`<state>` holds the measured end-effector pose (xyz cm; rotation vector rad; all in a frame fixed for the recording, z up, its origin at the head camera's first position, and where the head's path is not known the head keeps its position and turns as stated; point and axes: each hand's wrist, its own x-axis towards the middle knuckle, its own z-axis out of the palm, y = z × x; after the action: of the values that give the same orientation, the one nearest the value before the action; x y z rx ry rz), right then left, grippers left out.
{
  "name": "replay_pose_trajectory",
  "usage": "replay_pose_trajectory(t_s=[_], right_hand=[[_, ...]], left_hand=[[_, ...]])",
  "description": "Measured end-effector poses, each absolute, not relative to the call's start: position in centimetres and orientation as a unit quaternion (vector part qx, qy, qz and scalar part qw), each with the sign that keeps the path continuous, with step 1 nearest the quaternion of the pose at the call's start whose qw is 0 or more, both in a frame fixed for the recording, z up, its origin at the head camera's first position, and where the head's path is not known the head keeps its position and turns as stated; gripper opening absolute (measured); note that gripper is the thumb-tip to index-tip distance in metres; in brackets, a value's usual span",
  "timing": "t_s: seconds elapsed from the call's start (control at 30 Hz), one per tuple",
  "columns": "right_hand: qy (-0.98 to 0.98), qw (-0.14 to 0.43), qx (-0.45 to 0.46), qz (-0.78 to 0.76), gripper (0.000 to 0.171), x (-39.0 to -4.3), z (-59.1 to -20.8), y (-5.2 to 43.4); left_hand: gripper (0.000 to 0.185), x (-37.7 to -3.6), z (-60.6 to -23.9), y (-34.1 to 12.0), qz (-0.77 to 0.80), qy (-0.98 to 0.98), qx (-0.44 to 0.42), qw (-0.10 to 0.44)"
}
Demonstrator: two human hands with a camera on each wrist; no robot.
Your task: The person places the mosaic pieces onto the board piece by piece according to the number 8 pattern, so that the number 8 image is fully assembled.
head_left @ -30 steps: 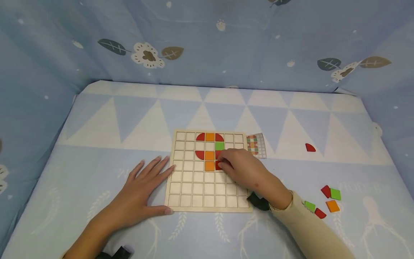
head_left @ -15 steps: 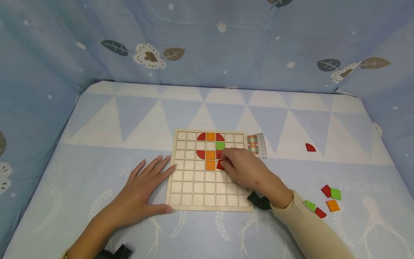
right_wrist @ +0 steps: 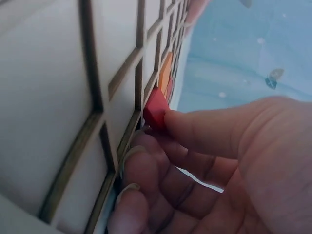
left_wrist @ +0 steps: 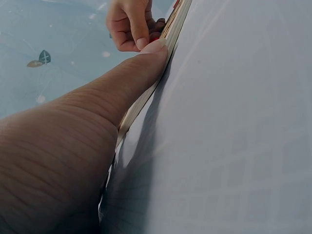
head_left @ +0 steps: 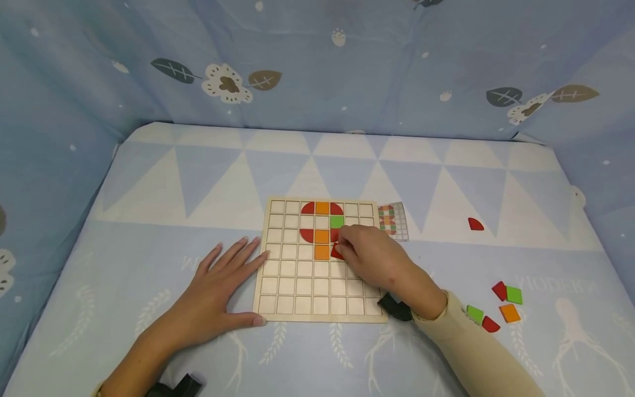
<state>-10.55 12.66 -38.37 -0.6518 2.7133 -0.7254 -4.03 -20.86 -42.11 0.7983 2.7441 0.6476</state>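
Observation:
A wooden grid board [head_left: 288, 286] lies on the table, with red quarter-round, orange and green tiles set in its upper middle cells. My right hand [head_left: 374, 256] pinches a red quarter-round tile [right_wrist: 156, 108] between thumb and index finger. That tile sits tilted at a cell just right of the lower orange tile [head_left: 322, 252]. Part of the red tile above it is hidden by my fingers. Spread flat at the board's left edge, my left hand [head_left: 210, 298] touches the frame with its thumb and a fingertip.
A pattern card [head_left: 394, 221] lies against the board's right edge, partly covered. One loose red tile [head_left: 475, 224] lies far right. Nearer my right sleeve [head_left: 471, 342] are a green tile [head_left: 514, 295], an orange tile [head_left: 509, 313] and several others. A patterned curtain [head_left: 317, 66] rises behind the table.
The red tile in my right hand has turned from nearly square with its cell to tilted, shifting slightly right. My left hand stays in place.

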Motion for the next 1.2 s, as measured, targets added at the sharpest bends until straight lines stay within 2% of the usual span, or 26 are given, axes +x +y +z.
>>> replay_pose_trajectory(t_s=[0.37, 0.67, 0.77, 0.97, 1.1, 1.2], right_hand=[[0.954, 0.099, -0.207, -0.193, 0.028, -9.7, -37.8, 11.7], [0.960, 0.025, -0.245, -0.130, 0.011, -9.1, -38.2, 11.3], [0.960, 0.034, -0.238, -0.143, 0.013, -9.2, -38.3, 11.2], [0.950, 0.087, -0.230, -0.191, 0.010, -9.8, -38.3, 11.5], [0.932, 0.107, -0.263, -0.227, 0.006, -9.7, -38.1, 12.6], [0.919, 0.108, -0.288, -0.248, 0.011, -9.0, -37.6, 14.3]], left_hand=[[0.109, -4.1, -42.0, -20.8, 0.221, 0.931, 0.267, 0.112], [0.110, -4.0, -41.9, -20.8, 0.221, 0.932, 0.265, 0.114], [0.110, -4.0, -41.9, -20.9, 0.223, 0.932, 0.262, 0.115], [0.110, -4.0, -41.8, -21.2, 0.224, 0.932, 0.259, 0.116], [0.109, -4.0, -41.8, -21.1, 0.228, 0.932, 0.258, 0.115], [0.109, -4.0, -41.8, -21.0, 0.231, 0.930, 0.261, 0.118]])
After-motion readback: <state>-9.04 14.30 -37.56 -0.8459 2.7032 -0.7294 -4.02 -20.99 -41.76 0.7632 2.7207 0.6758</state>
